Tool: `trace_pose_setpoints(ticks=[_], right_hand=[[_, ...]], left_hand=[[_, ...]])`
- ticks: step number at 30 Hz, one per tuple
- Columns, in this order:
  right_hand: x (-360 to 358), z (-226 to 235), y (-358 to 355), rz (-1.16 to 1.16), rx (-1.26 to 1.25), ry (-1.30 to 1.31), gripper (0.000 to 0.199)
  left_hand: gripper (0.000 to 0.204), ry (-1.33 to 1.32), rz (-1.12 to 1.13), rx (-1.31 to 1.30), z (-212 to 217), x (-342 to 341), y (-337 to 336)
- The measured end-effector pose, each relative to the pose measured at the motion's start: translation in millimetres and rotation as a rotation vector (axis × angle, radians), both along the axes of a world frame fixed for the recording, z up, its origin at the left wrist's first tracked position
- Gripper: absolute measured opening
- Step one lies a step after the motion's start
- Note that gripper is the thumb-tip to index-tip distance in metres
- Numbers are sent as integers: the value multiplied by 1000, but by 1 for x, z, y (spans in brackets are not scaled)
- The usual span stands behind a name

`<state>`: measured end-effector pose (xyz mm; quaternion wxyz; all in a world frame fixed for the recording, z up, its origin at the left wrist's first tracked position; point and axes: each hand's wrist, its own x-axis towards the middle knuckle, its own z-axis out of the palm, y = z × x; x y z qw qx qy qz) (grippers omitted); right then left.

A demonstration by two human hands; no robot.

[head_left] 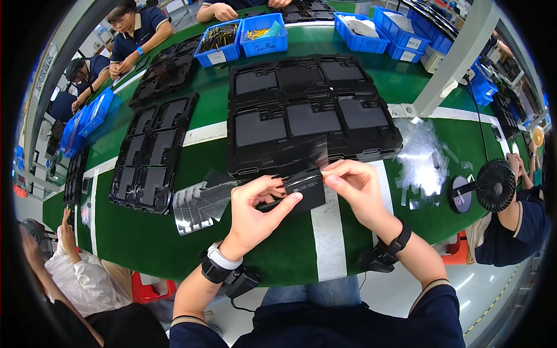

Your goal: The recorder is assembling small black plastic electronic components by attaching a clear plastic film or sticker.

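My left hand [258, 211] grips a flat black rectangular piece [308, 194] by its left side, thumb on top. Small pale print runs across the piece's face. At its upper right edge my right hand [354, 188] is closed in a pinch between thumb and forefinger. From that edge a dark, see-through film [304, 158] stands up toward the trays; whether it is joined to the piece is hard to make out. Left of my left hand, sheets of clear film with curved strips [200, 203] lie on the green table.
A stack of black trays [313, 119] with flat dark panels stands just beyond my hands; another black tray [148, 156] lies left. Clear film scraps [423, 156] pile up at right, near a small black fan [495, 185]. Blue bins [264, 37] line the far side. Co-workers sit around.
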<state>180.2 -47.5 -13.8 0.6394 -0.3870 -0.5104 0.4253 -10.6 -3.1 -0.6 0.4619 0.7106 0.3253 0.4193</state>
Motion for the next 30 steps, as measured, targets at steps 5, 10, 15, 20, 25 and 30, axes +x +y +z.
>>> trace_pose_setpoints(ticks=[5,10,15,20,25,30], right_hand=[[5,6,1,236,-231,195,10],[1,4,1,253,-274,72,18],[7,1,1,308,-249,227,14],[5,0,1,299,-236,124,10],[5,-2,0,216,-219,-21,9],[-4,10,-2,319,-259,-199,19]], left_hand=[[24,-107,-117,-134,1,-3,1],[26,-67,-163,-163,-4,0,1],[25,-147,-174,-201,1,-3,2],[27,-80,-243,-246,6,-6,3],[23,-105,-190,-236,2,1,2],[22,-191,-180,-199,-7,-3,6]])
